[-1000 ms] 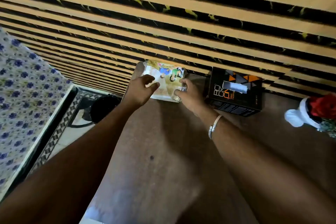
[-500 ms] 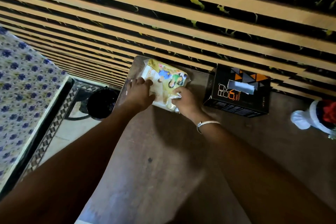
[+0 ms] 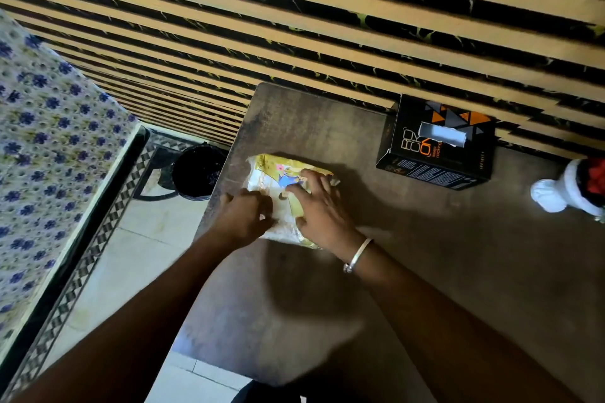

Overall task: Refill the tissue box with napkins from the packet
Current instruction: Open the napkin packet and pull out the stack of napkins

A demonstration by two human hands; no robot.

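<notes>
A yellow and white napkin packet (image 3: 276,173) with a cartoon print lies on the brown table (image 3: 425,255), near its left edge. My left hand (image 3: 244,217) pinches the packet's near left side. My right hand (image 3: 322,211), with a silver bangle on the wrist, lies spread on top of the packet and presses it down. The black tissue box (image 3: 435,144) with orange lettering stands apart at the back right against the wall, and a strip of white tissue shows in its top slot.
A white vase with red flowers (image 3: 569,188) stands at the table's right edge. A dark bin (image 3: 196,170) sits on the tiled floor left of the table. A bed with a blue-flowered sheet (image 3: 45,147) fills the far left. A striped wall runs behind the table.
Both hands have drawn the packet from the table's back left corner toward me along the table. My right hand has shifted from the packet's edge onto its top.
</notes>
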